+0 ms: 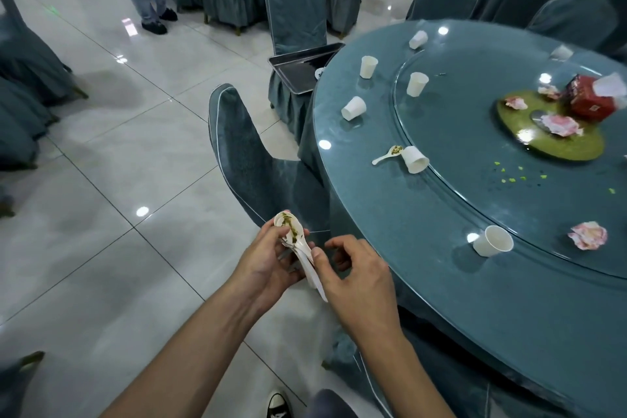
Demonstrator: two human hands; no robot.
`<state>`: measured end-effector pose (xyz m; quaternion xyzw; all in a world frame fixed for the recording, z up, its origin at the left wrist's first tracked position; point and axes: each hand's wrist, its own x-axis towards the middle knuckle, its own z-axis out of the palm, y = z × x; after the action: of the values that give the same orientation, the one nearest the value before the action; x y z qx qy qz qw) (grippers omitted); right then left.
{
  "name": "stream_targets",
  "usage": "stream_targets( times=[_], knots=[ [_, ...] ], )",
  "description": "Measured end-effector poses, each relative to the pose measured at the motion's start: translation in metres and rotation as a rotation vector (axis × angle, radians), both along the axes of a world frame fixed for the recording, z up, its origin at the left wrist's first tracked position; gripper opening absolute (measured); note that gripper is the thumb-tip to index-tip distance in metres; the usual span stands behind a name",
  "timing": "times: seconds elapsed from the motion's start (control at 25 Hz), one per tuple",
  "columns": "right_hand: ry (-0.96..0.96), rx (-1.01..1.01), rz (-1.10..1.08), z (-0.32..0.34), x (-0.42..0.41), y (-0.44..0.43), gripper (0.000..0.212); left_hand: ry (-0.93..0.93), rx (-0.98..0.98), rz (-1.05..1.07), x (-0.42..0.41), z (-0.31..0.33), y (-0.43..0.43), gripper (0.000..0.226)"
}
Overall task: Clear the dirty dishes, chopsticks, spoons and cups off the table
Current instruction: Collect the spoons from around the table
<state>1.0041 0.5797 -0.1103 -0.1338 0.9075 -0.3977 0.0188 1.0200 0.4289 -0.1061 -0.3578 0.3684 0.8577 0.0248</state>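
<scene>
White glossy spoons (291,231), stacked and smeared green, lie clasped in the left grip (268,265) just off the tabletop (441,282). I'd judge them light, hard, slick and chippable, best held by the bunched handles. The right grip (356,275) thumbs those handles; whether it pinches them I cannot tell.

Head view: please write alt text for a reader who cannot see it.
A person's left hand holds a stack of dirty white spoons, the right hand beside the handles. Paper cups and another spoon are on the round table.
</scene>
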Motion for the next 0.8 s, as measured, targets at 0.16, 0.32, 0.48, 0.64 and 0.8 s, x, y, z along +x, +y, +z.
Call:
stream_targets(
  times=[0.16, 0.32, 0.48, 0.64, 0.8],
  knots=[
    [0.002, -0.025, -0.037, -0.001, -0.021, -0.015, 0.033, -0.011, 0.022, 0.013, -0.014, 0.001, -0.019, 0.026],
    [-0.016, -0.041, -0.118, -0.004, -0.060, -0.017, 0.025, -0.023, 0.022, -0.002, -0.039, -0.001, -0.032, 0.027],
    [-0.010, -0.033, -0.179, -0.013, -0.109, -0.021, 0.022, -0.029, 0.007, -0.012, -0.076, -0.002, -0.042, 0.032],
    [-0.028, -0.027, -0.232, -0.031, -0.162, -0.028, 0.023, -0.025, 0.017, -0.037, -0.118, -0.010, -0.055, 0.036],
    [-0.081, 0.002, -0.287, -0.057, -0.225, -0.029, 0.024, 0.003, 0.048, -0.051, -0.172, -0.016, -0.071, 0.035]
  ],
)
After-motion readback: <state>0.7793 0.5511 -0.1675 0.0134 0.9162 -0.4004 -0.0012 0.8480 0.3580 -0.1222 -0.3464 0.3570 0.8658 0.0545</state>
